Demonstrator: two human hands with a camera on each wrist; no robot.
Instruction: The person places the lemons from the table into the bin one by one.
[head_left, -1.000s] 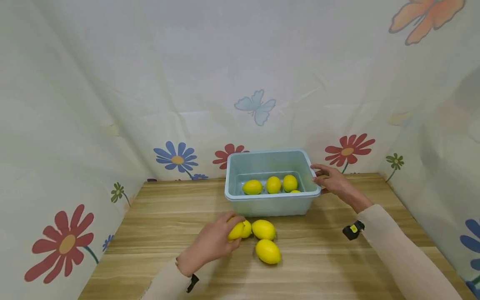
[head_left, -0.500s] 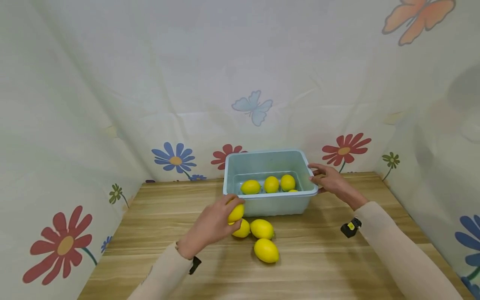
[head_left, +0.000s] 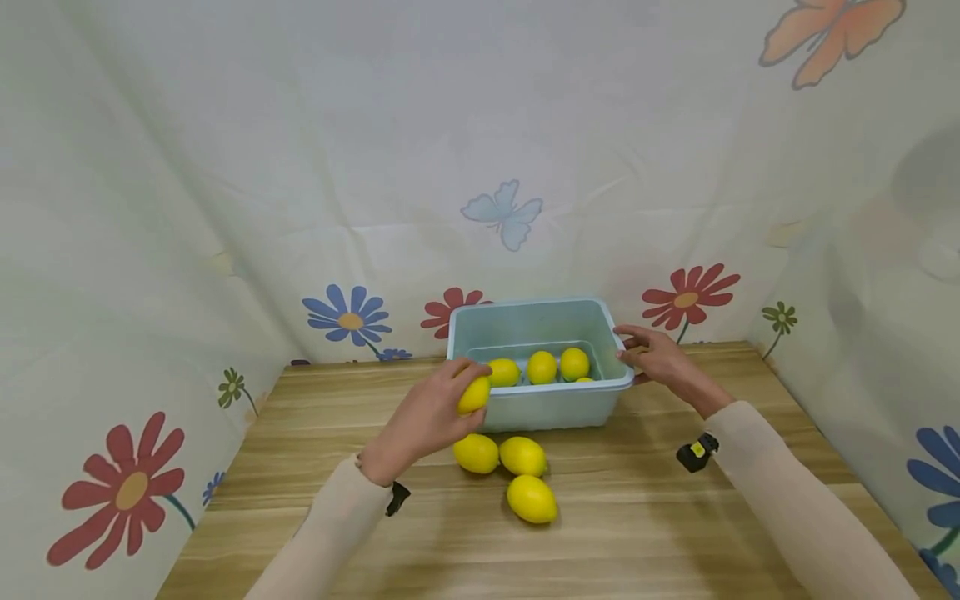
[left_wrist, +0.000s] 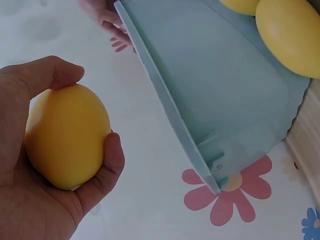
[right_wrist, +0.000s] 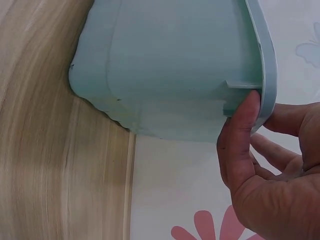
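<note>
I see left fingers (left_wrist: pixel 114 155) curled round lemon (left_wrist: pixel 67 137), likely for firm hold; right fingers (right_wrist: pixel 242 135) pinch bin (head_left: pixel 551 410), presumably steadying it; loose lemons (head_left: pixel 522 457) below left fingers.

The bin (head_left: pixel 551 410) stands on the table (head_left: pixel 645 525), right of the left hand (head_left: pixel 431 412) and left of the right hand (head_left: pixel 662 359), which grips its right-end rim. The left hand holds one raised lemon (head_left: pixel 474 395) near the bin's front left corner, apart from the rim. Three loose lemons (head_left: pixel 523 457) lie close together on the table, before the bin, lower and to the right of the left hand. Four binned lemons (head_left: pixel 542 367) show between the hands, one mostly hidden by the front wall. The backdrop (head_left: pixel 390 242) hangs behind the bin and both hands.
</note>
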